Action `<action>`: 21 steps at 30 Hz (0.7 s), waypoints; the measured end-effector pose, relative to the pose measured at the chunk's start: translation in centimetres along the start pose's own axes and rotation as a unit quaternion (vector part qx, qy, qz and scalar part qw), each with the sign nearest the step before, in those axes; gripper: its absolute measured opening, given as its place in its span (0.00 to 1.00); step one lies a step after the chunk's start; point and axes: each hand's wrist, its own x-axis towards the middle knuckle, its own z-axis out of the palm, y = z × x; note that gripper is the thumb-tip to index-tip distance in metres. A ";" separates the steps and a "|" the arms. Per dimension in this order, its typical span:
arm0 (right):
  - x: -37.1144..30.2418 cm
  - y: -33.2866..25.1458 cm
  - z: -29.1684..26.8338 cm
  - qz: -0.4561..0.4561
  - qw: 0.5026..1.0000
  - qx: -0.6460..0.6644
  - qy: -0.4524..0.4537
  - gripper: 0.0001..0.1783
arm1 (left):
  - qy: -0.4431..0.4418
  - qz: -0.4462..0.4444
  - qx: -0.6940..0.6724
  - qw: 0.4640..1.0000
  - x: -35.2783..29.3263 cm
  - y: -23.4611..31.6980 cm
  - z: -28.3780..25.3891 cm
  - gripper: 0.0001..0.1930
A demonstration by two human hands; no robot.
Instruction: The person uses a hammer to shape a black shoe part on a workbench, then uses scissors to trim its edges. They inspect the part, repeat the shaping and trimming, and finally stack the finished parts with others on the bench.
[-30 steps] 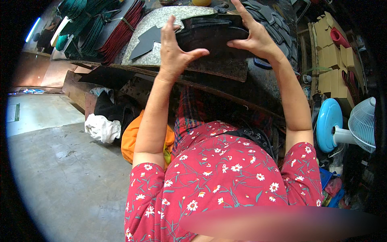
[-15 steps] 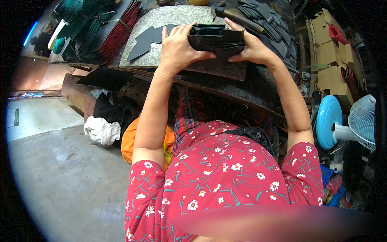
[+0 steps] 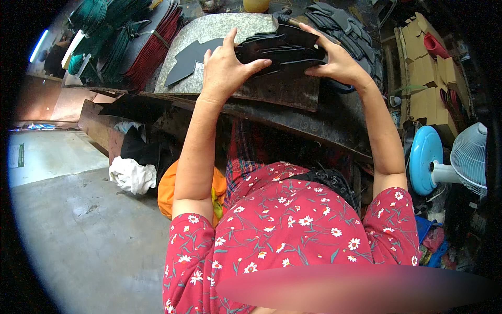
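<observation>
Above the worktable's near edge, a loose stack of thin black cut pieces (image 3: pixel 282 47) is held between my two hands, its layers spread unevenly. My left hand (image 3: pixel 226 70) braces the left end, thumb along the front and index finger raised. At the right end, my right hand (image 3: pixel 339 64) has its thumb below and fingers over the far side. Some of its fingers are hidden behind the pieces. A flat dark cut piece with angular edges (image 3: pixel 188 60) lies on the pale speckled board (image 3: pixel 209 29), left of my left hand.
Bundles of green (image 3: pixel 89 18) and dark red strips (image 3: pixel 151 55) lie at the table's left. More dark cut pieces (image 3: pixel 350 34) are heaped at the far right, near a hammer (image 3: pixel 285 14). Cardboard boxes (image 3: pixel 423 73) and a blue-and-white fan (image 3: pixel 426 162) stand at right.
The black stack has gone from compact and squared to fanned and tilted, its right end higher. My hands have moved slightly farther apart, and my left index finger has lifted.
</observation>
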 end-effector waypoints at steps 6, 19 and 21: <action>0.1 0.5 0.4 -0.023 0.999 -0.032 0.009 0.62 | 0.019 0.086 -0.017 0.996 0.4 0.0 0.8 0.61; -0.4 -0.7 2.4 -0.109 0.988 -0.103 0.042 0.72 | 0.075 0.195 -0.054 0.976 -0.8 2.3 1.4 0.71; -0.3 -0.8 2.5 -0.100 0.991 -0.078 0.038 0.74 | 0.079 0.213 -0.049 0.973 -0.9 2.9 1.6 0.69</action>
